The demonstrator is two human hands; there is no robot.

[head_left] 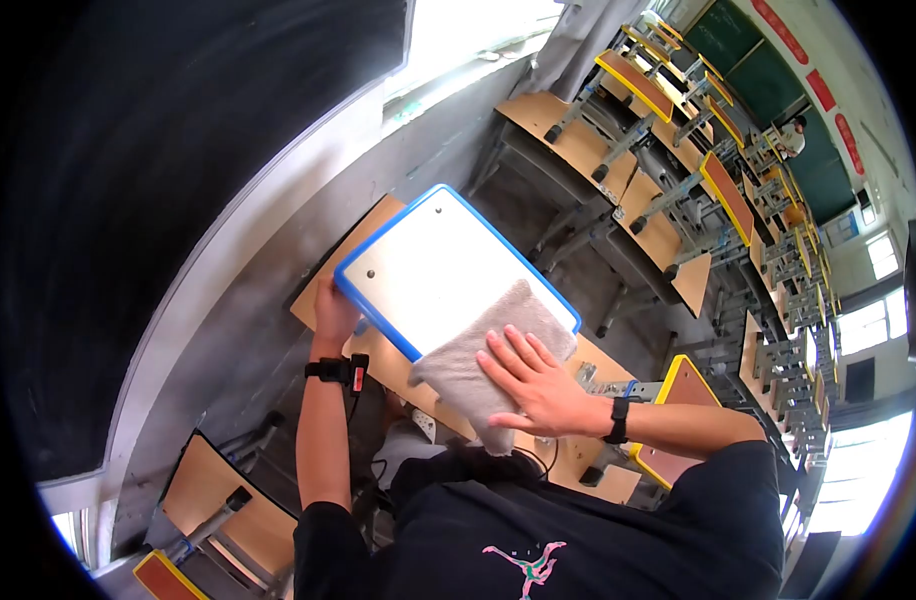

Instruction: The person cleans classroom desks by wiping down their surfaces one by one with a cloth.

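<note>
While the left hand (334,314) holds the board (436,262), the right (546,388) presses cloth (460,378).

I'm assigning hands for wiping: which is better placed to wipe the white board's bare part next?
Probably the right hand: it rests spread on the cloth, which lies over the near end of the white board. The left hand holds the board's edge, apparently steadying it.

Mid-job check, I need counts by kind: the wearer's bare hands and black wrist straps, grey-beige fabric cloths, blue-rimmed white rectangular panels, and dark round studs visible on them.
Left hand and right hand: 2
Black wrist straps: 2
Grey-beige fabric cloth: 1
Blue-rimmed white rectangular panel: 1
Visible dark round studs: 2
Total: 8
</note>
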